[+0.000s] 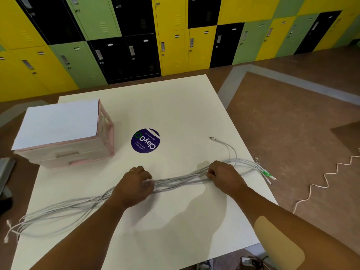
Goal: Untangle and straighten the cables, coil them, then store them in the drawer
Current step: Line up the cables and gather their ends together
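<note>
A locker room or school corridor: beyond the left hand [136,184], a wall of yellow, green and black metal lockers [136,36] rises behind the white table [175,106], over brown vinyl floor [292,117].

round purple sticker [145,140] | table [175,106] centre, right of drawer unit [64,133] | reads "ClayGo", upside down | smaller lines illegible

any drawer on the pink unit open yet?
No. Both drawer fronts of the pink drawer unit sit flush and closed, while the left hand and right hand grip the cable bundle.
</note>
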A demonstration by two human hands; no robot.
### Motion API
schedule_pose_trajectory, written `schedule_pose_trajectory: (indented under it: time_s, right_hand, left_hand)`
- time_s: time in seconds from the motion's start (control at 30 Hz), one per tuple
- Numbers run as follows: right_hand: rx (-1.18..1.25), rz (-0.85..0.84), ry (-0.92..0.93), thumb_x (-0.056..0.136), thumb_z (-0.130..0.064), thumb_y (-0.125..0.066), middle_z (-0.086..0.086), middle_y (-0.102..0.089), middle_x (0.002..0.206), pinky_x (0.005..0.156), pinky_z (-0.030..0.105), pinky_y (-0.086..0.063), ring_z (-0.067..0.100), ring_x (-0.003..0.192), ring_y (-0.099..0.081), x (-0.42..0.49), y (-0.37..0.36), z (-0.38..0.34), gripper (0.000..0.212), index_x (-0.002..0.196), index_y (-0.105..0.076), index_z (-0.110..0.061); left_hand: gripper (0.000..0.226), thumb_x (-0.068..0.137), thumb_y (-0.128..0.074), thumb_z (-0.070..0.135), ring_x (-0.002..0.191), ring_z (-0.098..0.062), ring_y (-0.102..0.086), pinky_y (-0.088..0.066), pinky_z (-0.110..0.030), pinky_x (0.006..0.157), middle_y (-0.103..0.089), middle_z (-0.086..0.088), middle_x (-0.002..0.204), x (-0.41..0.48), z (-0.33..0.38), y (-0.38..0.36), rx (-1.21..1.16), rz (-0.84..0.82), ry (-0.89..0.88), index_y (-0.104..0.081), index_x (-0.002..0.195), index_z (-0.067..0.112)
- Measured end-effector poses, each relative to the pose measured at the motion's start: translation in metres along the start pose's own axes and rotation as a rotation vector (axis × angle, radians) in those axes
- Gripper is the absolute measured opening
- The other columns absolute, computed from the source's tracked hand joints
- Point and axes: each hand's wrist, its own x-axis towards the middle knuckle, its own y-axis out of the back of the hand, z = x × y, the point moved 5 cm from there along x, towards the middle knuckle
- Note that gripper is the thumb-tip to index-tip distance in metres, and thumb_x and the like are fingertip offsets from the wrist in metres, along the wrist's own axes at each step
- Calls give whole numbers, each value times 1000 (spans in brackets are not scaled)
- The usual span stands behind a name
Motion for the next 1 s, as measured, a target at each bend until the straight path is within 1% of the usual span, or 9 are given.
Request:
schedule_pose_trajectory:
  time_s: [0.1,0.23,0.33,0.47,0.6,0.73,0.83,0.93,1.0]
  right_hand:
    - [-11,0,18,100,-29,-53,0,-59,95,86,36,-43,21,89,-57,0,-3,3,17,90,-60,-17]
    - [-18,20,49,98,-29,-54,0,-60,95,82,37,-40,22,89,-57,3,-3,4,16,89,-60,-18]
    - [2,38,76,96,-30,-56,0,-61,90,78,38,-41,24,85,-58,5,0,2,17,87,-62,-17]
    - [11,53,112,96,-33,-55,0,-60,87,76,39,-42,24,82,-58,5,4,8,20,86,-63,-18]
    - [15,74,146,97,-30,-54,0,-61,90,79,39,-42,24,83,-58,3,4,15,18,88,-63,-18]
    - [-26,101,168,98,-24,-53,0,-62,93,76,39,-42,26,83,-60,1,7,20,13,95,-64,-19]
    - [-15,116,71,98,-29,-53,-2,-63,96,78,36,-42,24,87,-61,1,16,34,14,94,-64,-20]
    - [-23,91,-14,97,-38,-54,-4,-64,95,74,31,-36,22,87,-61,2,25,44,21,90,-62,-20]
    - [-62,94,-36,97,-44,-53,-5,-64,94,71,30,-36,22,86,-61,3,31,47,24,86,-59,-23]
  left_hand:
    - [24,83,-65,37,81,-13,-56,-48,-30,73,-62,7,93,23,35,-2,-54,31,-75,-71,99,21]
    - [20,87,-63,30,86,-18,-59,-48,-32,77,-66,3,97,59,102,-27,-90,0,-251,-71,103,19]
    - [20,92,-59,31,85,-19,-56,-46,-34,76,-65,1,96,74,137,-53,-83,-34,-301,-70,105,21]
    - [14,93,-60,30,78,-23,-56,-46,-39,70,-63,0,83,82,147,-72,-84,-11,-248,-71,93,22]
    - [9,91,-64,25,77,-20,-53,-46,-40,70,-63,3,81,85,147,-75,-97,-5,-221,-71,87,21]
    - [6,90,-62,16,79,-20,-51,-47,-40,71,-62,1,82,89,151,-70,-98,-6,-217,-67,86,15]
    - [6,89,-61,14,82,-20,-52,-47,-36,72,-63,1,83,91,151,-66,-88,5,-213,-66,86,15]
    - [7,89,-59,14,83,-20,-52,-46,-34,72,-63,1,83,92,155,-65,-100,7,-209,-65,85,15]
    - [7,89,-58,13,83,-19,-51,-46,-33,72,-62,1,83,93,156,-64,-104,17,-199,-64,85,15]
